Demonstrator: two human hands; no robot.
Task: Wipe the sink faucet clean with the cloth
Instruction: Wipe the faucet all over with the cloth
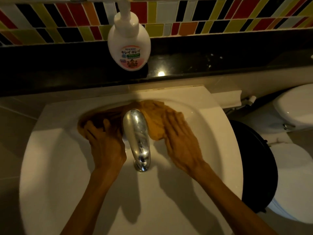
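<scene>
Two bare forearms reach up from the bottom edge across a white oval sink (55, 167), seen from above in dim warm light. The left hand (105, 141) and the right hand (181, 141) sit either side of a chrome faucet (137, 133), whose spout points toward the viewer and ends over the basin.

An orange-brown cloth (152, 114) is looped behind the base of the faucet, draped over the back rim of the sink, with one end in each hand. The left hand's grip is curled closed on a bunched end of the cloth, left of the faucet. The right hand lies flatter, fingers extended and together, pressing the other end against the sink; whether its thumb pinches the cloth underneath cannot be told.

The cloth looks soft, limp and light, and it folds readily, so it should wrap snugly around the curved metal. Taking it by its two ends, as here, seems the sensible hold, since tension would let it slide back and forth around the base. The faucet is rigid, fixed and smooth, probably slippery if wet; its surface shows dull smears.

Behind the sink, a white pump soap bottle (129, 43) stands on a black bench (220, 61) below a wall of coloured tiles (169, 14). A white toilet (294, 107) is at the right.
</scene>
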